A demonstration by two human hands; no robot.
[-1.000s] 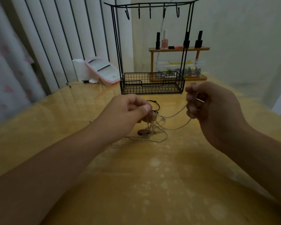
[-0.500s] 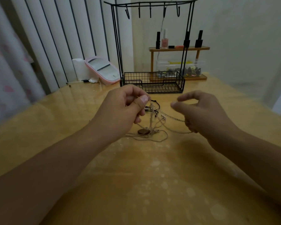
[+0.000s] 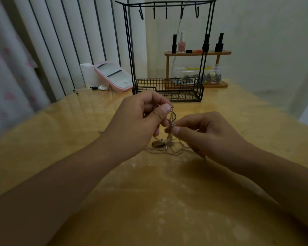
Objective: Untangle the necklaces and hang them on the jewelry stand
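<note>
Left hand (image 3: 140, 119) pinches the tangled necklaces (image 3: 170, 139) at the top, lifting the chains above the table (image 3: 78, 139). Right hand (image 3: 203, 134) pinches the same bundle lower down. One jewelry stand (image 3: 167, 50) stands behind; its five hooks (image 3: 166, 13) are bare.

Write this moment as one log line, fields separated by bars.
stage: untangling | left hand: pinches necklaces, lifted | right hand: pinches them lower | pendant: on table | stand: hooks bare
</note>
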